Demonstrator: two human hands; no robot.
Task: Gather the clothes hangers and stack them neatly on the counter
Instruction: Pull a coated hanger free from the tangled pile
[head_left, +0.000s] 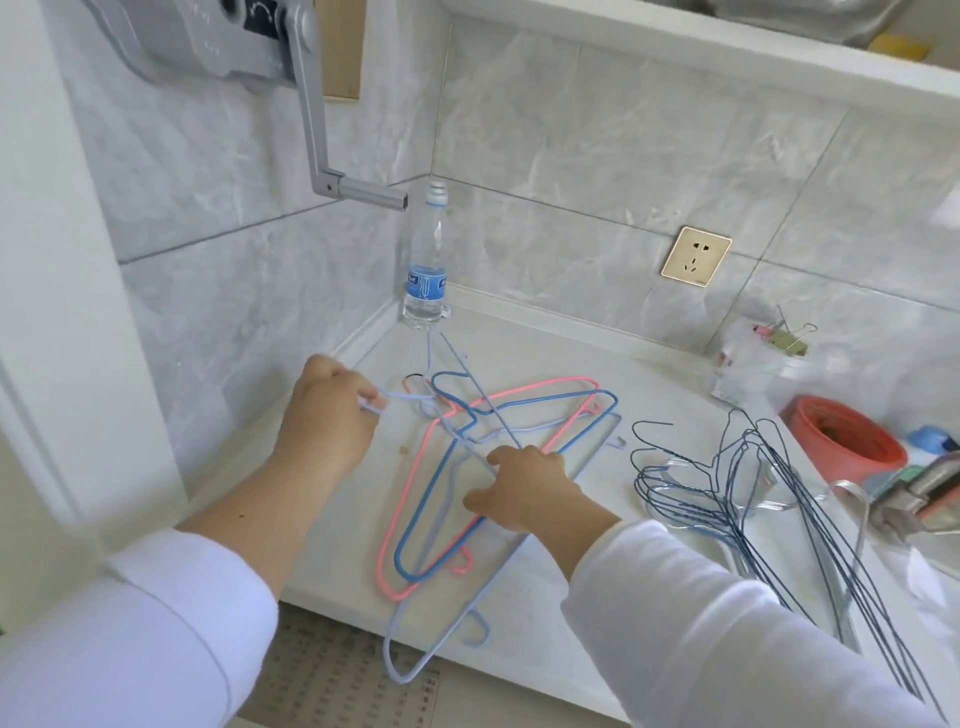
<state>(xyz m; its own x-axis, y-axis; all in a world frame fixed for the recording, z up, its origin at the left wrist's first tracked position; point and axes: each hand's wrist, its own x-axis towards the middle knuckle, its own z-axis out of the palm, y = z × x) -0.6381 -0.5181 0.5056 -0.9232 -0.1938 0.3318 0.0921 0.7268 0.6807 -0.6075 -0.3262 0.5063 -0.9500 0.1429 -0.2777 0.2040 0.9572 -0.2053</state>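
Note:
Several coated hangers lie crossed on the white counter (550, 353): a pink hanger (410, 483), a blue hanger (545, 399) and a pale lilac hanger (441, 639) whose end juts over the front edge. My left hand (332, 410) pinches the hook of a pale lilac hanger at the pile's left. My right hand (524, 488) rests on the pile's middle, fingers closed around hanger wires. To the right sits a second pile of dark blue and silver wire hangers (727, 493).
A water bottle (427, 260) stands in the back corner. A red bowl (847, 436), a plastic bag with binder clips (769, 353) and a metal tool (924, 493) sit at the right. A grey crank arm (317, 119) hangs overhead at left. A wall socket (696, 255) is behind.

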